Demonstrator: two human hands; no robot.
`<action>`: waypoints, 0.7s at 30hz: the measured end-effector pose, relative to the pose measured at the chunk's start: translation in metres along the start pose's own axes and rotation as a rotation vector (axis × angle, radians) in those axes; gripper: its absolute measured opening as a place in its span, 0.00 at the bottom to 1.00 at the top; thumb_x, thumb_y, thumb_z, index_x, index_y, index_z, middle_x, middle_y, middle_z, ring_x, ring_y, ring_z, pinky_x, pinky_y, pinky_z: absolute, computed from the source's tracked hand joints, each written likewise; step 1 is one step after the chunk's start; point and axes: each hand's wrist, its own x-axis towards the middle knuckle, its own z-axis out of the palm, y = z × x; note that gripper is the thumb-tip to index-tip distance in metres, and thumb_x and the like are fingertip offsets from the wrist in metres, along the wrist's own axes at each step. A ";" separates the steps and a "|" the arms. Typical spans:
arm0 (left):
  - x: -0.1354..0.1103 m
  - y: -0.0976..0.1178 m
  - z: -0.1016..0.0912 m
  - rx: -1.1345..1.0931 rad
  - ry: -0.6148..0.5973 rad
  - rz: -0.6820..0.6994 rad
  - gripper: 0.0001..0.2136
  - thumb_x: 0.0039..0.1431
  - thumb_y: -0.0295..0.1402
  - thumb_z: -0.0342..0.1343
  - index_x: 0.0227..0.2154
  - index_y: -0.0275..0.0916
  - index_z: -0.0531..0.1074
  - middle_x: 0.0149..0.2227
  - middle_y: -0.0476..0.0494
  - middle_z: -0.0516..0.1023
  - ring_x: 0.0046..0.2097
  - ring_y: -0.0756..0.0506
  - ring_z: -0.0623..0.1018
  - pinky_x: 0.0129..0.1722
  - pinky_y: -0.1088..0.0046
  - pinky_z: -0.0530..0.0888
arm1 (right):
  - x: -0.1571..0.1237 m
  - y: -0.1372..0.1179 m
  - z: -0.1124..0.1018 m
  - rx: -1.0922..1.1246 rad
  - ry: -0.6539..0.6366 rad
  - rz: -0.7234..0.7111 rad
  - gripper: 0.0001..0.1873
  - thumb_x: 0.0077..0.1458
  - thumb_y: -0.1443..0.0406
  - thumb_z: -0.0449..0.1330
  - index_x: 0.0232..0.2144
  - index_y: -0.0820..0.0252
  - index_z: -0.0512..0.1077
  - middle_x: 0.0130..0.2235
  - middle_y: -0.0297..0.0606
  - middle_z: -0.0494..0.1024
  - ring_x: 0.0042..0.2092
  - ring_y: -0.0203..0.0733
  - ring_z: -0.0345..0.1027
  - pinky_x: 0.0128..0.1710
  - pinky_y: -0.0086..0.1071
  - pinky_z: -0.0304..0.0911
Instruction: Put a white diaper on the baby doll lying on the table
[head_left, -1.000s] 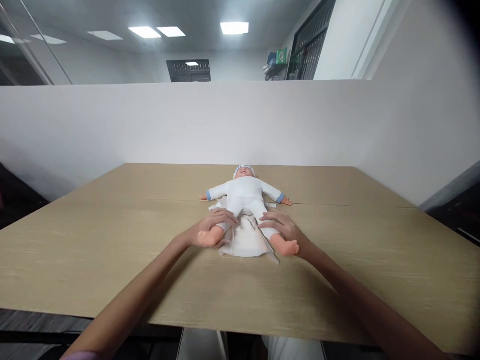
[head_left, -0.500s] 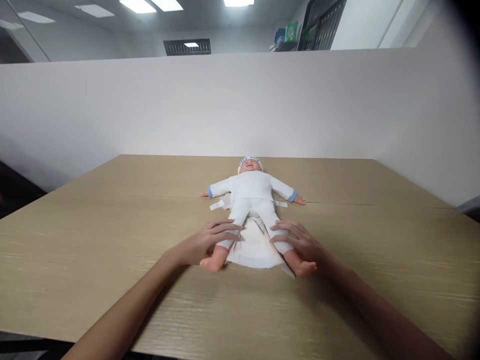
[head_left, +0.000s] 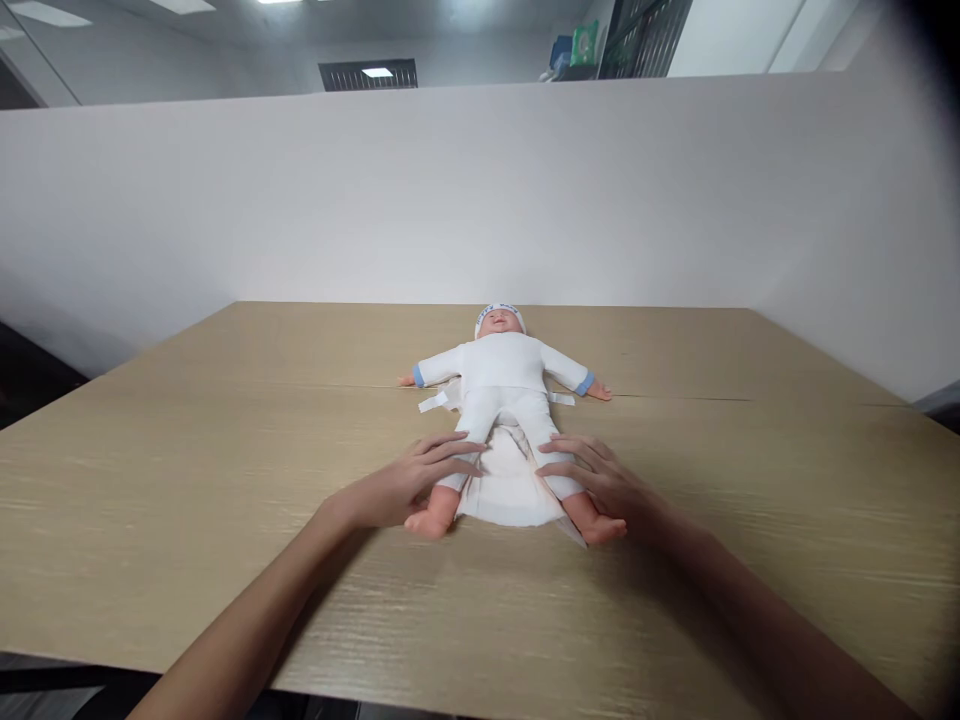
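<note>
Left hand [head_left: 405, 482] and right hand [head_left: 604, 482] rest flat, fingers spread, 1 on each leg of the doll [head_left: 501, 375], which lies face-up on the table [head_left: 225, 450], long axis running straight away from them, head farthest, white diaper [head_left: 510, 492] between the 2 palms.

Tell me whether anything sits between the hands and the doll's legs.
Nothing visible does. The left hand and right hand lie open on the doll, one on each leg; the white diaper is spread beneath, between the legs.
</note>
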 end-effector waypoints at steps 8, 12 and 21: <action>0.001 -0.001 0.007 -0.020 0.029 -0.013 0.27 0.66 0.21 0.52 0.64 0.51 0.67 0.73 0.47 0.61 0.74 0.37 0.56 0.70 0.49 0.63 | -0.002 -0.001 0.004 0.000 0.048 -0.062 0.23 0.67 0.71 0.53 0.60 0.48 0.73 0.66 0.41 0.71 0.69 0.50 0.60 0.66 0.49 0.61; -0.001 -0.002 0.007 -0.068 0.050 -0.047 0.26 0.70 0.22 0.45 0.64 0.55 0.68 0.72 0.51 0.62 0.74 0.39 0.55 0.70 0.51 0.64 | 0.000 0.000 0.003 0.059 0.065 -0.061 0.24 0.67 0.72 0.52 0.59 0.47 0.73 0.64 0.41 0.73 0.68 0.48 0.62 0.65 0.46 0.63; 0.013 0.027 0.015 -0.073 0.159 -0.176 0.27 0.59 0.45 0.66 0.59 0.48 0.68 0.63 0.42 0.70 0.68 0.32 0.62 0.66 0.53 0.65 | 0.008 -0.041 -0.028 0.121 -0.014 0.105 0.23 0.68 0.56 0.57 0.62 0.50 0.70 0.65 0.44 0.72 0.68 0.54 0.62 0.65 0.50 0.62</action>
